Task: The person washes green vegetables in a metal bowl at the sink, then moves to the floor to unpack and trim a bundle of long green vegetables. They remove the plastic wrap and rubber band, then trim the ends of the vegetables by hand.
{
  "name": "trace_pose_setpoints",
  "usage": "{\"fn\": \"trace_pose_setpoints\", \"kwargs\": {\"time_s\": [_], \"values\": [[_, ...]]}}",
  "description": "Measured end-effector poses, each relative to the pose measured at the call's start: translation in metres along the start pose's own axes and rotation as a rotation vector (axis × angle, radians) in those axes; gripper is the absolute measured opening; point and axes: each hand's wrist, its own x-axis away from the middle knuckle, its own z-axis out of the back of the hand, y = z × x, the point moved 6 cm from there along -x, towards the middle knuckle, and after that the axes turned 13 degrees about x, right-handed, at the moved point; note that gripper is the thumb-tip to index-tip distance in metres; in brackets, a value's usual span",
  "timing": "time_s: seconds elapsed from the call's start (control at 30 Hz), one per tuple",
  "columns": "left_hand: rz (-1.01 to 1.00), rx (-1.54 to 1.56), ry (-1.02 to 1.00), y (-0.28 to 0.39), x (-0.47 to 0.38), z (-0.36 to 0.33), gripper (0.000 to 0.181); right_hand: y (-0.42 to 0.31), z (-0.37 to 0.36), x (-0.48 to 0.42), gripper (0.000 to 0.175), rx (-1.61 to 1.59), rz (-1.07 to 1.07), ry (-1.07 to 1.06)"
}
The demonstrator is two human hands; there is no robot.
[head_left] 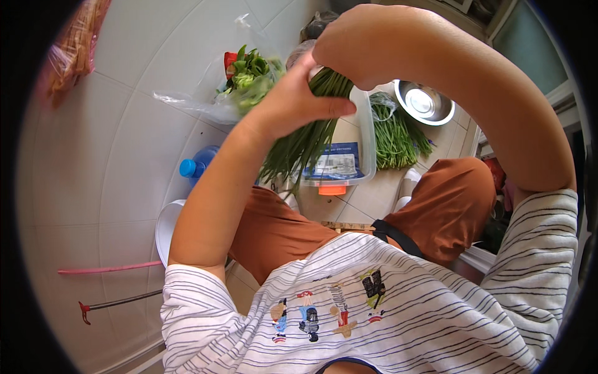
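Note:
My left hand (303, 96) grips a bunch of long green garlic chives (306, 140), its thumb laid across the front. The leaf tips hang down and to the left. At the bunch's upper end my right hand (343, 51) is bent over the stalks; its fingers are hidden behind the hand and wrist. Below the bunch stands a clear plastic bin (369, 140) with an orange latch (332, 190). Inside it lies a blue packet (334, 161) with a white label bearing print. A second bunch of chives (397, 140), partly wrapped in clear plastic, rests on the floor beside the bin.
A steel bowl (425, 104) sits beyond the second bunch. Left of my hands, a clear bag holds leafy greens (250, 77). A blue plastic bottle (203, 161) stands by the tiled wall (126, 154). My bent knees (444, 205) flank the bin.

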Motion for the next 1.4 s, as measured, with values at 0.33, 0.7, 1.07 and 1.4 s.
{"fn": "trace_pose_setpoints", "kwargs": {"time_s": [0.33,0.7,1.07,1.4], "values": [[0.479,0.497,0.294,-0.029,0.082,-0.035,0.051,0.012,-0.018,0.105,0.071,-0.648,-0.427,1.0],[0.436,0.681,0.21,-0.079,0.129,-0.025,0.052,-0.141,-0.11,0.042,0.028,-2.431,-0.45,0.666],[0.473,0.753,0.32,-0.132,0.13,-0.007,0.049,-0.148,-0.16,0.021,0.029,-2.486,-0.553,0.717],[0.43,0.498,0.438,-0.117,0.128,-0.019,0.036,-0.135,-0.159,0.035,0.016,-2.471,-0.609,0.862]]}}
